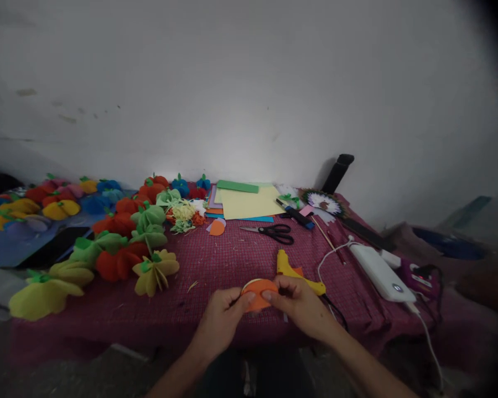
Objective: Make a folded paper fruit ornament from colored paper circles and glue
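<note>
Between my two hands, above the table's front edge, is a round orange paper piece [258,293] with a pale rim showing along its upper left. My left hand [224,312] pinches its left side, thumb on top. On the right side, my right hand [296,301] grips it between thumb and fingers. Just beyond my right hand lies a yellow glue gun [290,268], its cord running toward the front edge. Black-handled scissors [274,232] rest farther back, beside small orange and lilac paper cutouts [217,227].
Colourful paper pumpkins [116,224] crowd the left side. Stacked coloured paper sheets [249,202] lie against the wall with a box cutter [296,214] nearby. Shredded paper [183,214] is heaped left of them. A white power bank [382,273] with cables sits at right on the checked tablecloth [216,260].
</note>
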A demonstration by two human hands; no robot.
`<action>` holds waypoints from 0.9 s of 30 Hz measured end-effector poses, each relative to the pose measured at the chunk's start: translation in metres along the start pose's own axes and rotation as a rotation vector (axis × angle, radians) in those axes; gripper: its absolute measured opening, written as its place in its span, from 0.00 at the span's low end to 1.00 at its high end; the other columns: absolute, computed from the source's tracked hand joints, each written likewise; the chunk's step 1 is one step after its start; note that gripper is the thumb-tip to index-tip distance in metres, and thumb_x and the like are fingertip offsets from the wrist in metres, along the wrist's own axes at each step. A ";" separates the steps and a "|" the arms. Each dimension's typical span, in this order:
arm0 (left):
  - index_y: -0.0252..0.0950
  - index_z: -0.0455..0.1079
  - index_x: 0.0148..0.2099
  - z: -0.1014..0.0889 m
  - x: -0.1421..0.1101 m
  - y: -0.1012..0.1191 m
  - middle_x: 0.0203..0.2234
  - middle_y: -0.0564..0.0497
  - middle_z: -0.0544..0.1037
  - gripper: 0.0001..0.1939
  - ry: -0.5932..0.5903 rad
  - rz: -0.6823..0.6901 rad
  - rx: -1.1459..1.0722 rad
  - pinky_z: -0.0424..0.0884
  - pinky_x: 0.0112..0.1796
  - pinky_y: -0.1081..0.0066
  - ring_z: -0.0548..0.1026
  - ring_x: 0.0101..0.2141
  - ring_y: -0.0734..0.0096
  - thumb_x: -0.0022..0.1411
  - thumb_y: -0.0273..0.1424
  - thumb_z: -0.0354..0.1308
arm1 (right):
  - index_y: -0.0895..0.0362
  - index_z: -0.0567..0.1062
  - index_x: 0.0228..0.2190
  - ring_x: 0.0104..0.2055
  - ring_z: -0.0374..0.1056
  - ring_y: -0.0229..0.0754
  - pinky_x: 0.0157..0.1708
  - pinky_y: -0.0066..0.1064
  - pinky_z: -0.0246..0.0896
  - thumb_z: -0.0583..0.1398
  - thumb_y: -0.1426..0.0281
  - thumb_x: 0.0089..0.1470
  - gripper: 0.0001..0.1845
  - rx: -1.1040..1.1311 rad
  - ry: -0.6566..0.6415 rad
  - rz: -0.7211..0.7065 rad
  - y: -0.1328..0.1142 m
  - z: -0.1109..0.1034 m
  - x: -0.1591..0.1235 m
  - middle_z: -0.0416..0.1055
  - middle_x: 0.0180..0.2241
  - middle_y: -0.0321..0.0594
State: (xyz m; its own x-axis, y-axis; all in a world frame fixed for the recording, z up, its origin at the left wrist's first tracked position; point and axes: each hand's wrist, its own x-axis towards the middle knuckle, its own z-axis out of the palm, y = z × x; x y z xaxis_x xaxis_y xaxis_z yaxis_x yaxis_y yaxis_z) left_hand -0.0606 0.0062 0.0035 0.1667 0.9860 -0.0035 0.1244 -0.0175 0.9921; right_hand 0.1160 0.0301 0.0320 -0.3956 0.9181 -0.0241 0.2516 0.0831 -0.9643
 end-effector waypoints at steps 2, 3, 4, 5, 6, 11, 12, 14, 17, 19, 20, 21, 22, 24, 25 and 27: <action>0.32 0.72 0.24 -0.002 -0.002 -0.001 0.16 0.55 0.65 0.20 0.005 0.004 0.024 0.57 0.25 0.75 0.62 0.22 0.74 0.57 0.43 0.51 | 0.57 0.69 0.21 0.24 0.57 0.34 0.25 0.26 0.52 0.60 0.58 0.48 0.16 -0.015 -0.012 0.009 0.000 0.001 0.000 0.63 0.21 0.32; 0.32 0.71 0.23 -0.003 -0.003 -0.001 0.16 0.55 0.63 0.20 0.004 -0.003 0.026 0.55 0.24 0.76 0.59 0.21 0.75 0.56 0.43 0.51 | 0.57 0.68 0.20 0.23 0.56 0.34 0.24 0.25 0.50 0.60 0.58 0.48 0.16 -0.016 -0.014 0.012 -0.001 0.002 0.000 0.62 0.20 0.31; 0.32 0.70 0.23 -0.003 -0.004 -0.001 0.16 0.56 0.62 0.20 0.002 -0.008 0.022 0.54 0.23 0.76 0.58 0.21 0.76 0.56 0.43 0.51 | 0.57 0.68 0.20 0.22 0.54 0.33 0.23 0.25 0.49 0.60 0.58 0.48 0.16 -0.016 -0.013 0.013 0.000 0.003 0.000 0.60 0.19 0.30; 0.32 0.70 0.23 -0.003 -0.005 -0.001 0.16 0.57 0.61 0.20 0.002 -0.007 0.018 0.53 0.23 0.76 0.57 0.21 0.77 0.56 0.43 0.51 | 0.57 0.67 0.19 0.22 0.52 0.33 0.23 0.25 0.48 0.60 0.58 0.48 0.17 -0.016 -0.007 0.012 0.000 0.004 0.000 0.58 0.19 0.30; 0.32 0.70 0.24 -0.003 -0.005 -0.001 0.16 0.57 0.60 0.19 0.008 -0.002 0.015 0.52 0.23 0.76 0.56 0.21 0.77 0.56 0.43 0.52 | 0.57 0.66 0.19 0.21 0.51 0.32 0.22 0.25 0.47 0.60 0.58 0.48 0.17 -0.016 0.002 0.011 0.000 0.005 0.000 0.56 0.19 0.29; 0.33 0.67 0.20 -0.005 -0.003 -0.002 0.16 0.57 0.58 0.20 0.072 0.025 0.005 0.51 0.22 0.76 0.55 0.21 0.77 0.55 0.42 0.52 | 0.57 0.67 0.21 0.22 0.54 0.33 0.23 0.25 0.50 0.60 0.57 0.47 0.16 -0.020 -0.015 0.034 -0.001 0.009 0.001 0.58 0.19 0.29; 0.33 0.67 0.20 -0.006 -0.003 -0.001 0.15 0.57 0.60 0.20 0.078 0.031 -0.003 0.51 0.22 0.76 0.56 0.21 0.77 0.55 0.42 0.52 | 0.57 0.69 0.23 0.24 0.56 0.34 0.25 0.26 0.53 0.60 0.57 0.47 0.16 -0.017 -0.043 0.035 -0.001 0.010 0.000 0.60 0.20 0.30; 0.33 0.70 0.22 -0.007 -0.003 0.000 0.16 0.56 0.64 0.19 0.073 0.043 -0.029 0.54 0.23 0.76 0.59 0.21 0.76 0.55 0.42 0.53 | 0.57 0.71 0.26 0.27 0.60 0.36 0.28 0.27 0.56 0.61 0.57 0.46 0.15 0.001 -0.084 0.032 -0.001 0.011 0.000 0.65 0.23 0.32; 0.33 0.73 0.26 -0.006 -0.006 0.003 0.20 0.54 0.72 0.14 0.004 0.033 -0.101 0.59 0.26 0.77 0.65 0.24 0.74 0.53 0.38 0.55 | 0.58 0.70 0.25 0.28 0.63 0.38 0.31 0.29 0.59 0.62 0.57 0.44 0.16 0.056 -0.077 0.013 0.000 0.012 0.000 0.67 0.24 0.34; 0.32 0.74 0.27 -0.005 -0.009 0.004 0.22 0.52 0.75 0.12 -0.033 0.022 -0.142 0.62 0.29 0.76 0.69 0.26 0.71 0.53 0.36 0.55 | 0.57 0.70 0.24 0.29 0.64 0.39 0.32 0.30 0.59 0.63 0.57 0.44 0.16 0.094 -0.077 0.004 -0.001 0.014 -0.001 0.68 0.24 0.34; 0.32 0.74 0.27 -0.005 -0.010 0.005 0.23 0.51 0.76 0.13 -0.041 0.017 -0.148 0.63 0.30 0.75 0.70 0.26 0.70 0.53 0.36 0.55 | 0.57 0.70 0.24 0.29 0.64 0.39 0.33 0.30 0.59 0.62 0.58 0.44 0.15 0.105 -0.089 0.006 -0.002 0.014 -0.001 0.68 0.24 0.34; 0.32 0.75 0.26 -0.005 -0.011 0.006 0.22 0.50 0.77 0.13 -0.043 0.016 -0.146 0.63 0.31 0.74 0.71 0.27 0.70 0.53 0.36 0.55 | 0.57 0.70 0.25 0.29 0.64 0.39 0.33 0.30 0.59 0.62 0.58 0.45 0.14 0.113 -0.107 0.010 -0.004 0.014 -0.002 0.69 0.24 0.34; 0.32 0.75 0.26 -0.004 -0.013 0.007 0.23 0.50 0.77 0.14 -0.044 0.016 -0.141 0.64 0.31 0.74 0.71 0.27 0.69 0.53 0.36 0.55 | 0.57 0.71 0.25 0.29 0.65 0.39 0.33 0.30 0.59 0.62 0.58 0.45 0.14 0.119 -0.127 0.017 -0.006 0.014 -0.004 0.70 0.24 0.34; 0.32 0.75 0.26 -0.004 -0.015 0.011 0.23 0.49 0.78 0.14 -0.062 0.018 -0.141 0.65 0.32 0.74 0.72 0.27 0.68 0.53 0.38 0.56 | 0.57 0.72 0.25 0.29 0.65 0.39 0.32 0.30 0.58 0.62 0.59 0.45 0.13 0.130 -0.148 0.021 -0.008 0.013 -0.007 0.71 0.24 0.34; 0.32 0.75 0.26 -0.004 -0.016 0.013 0.23 0.49 0.78 0.15 -0.076 0.023 -0.150 0.65 0.32 0.74 0.73 0.27 0.68 0.53 0.39 0.55 | 0.57 0.73 0.25 0.28 0.64 0.38 0.32 0.29 0.58 0.62 0.59 0.45 0.13 0.137 -0.140 0.017 -0.009 0.012 -0.009 0.70 0.24 0.34; 0.32 0.76 0.27 -0.004 -0.020 0.018 0.23 0.48 0.78 0.17 -0.103 0.027 -0.173 0.66 0.31 0.73 0.73 0.26 0.68 0.55 0.40 0.54 | 0.57 0.73 0.24 0.27 0.63 0.37 0.30 0.28 0.56 0.63 0.59 0.44 0.13 0.143 -0.105 0.009 -0.009 0.009 -0.013 0.69 0.24 0.33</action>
State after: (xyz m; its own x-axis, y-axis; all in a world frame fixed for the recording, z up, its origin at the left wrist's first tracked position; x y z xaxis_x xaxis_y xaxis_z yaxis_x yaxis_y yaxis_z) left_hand -0.0659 -0.0126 0.0219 0.2682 0.9632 0.0192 -0.0496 -0.0061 0.9988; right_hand 0.1109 0.0140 0.0383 -0.4864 0.8722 -0.0527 0.1301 0.0127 -0.9914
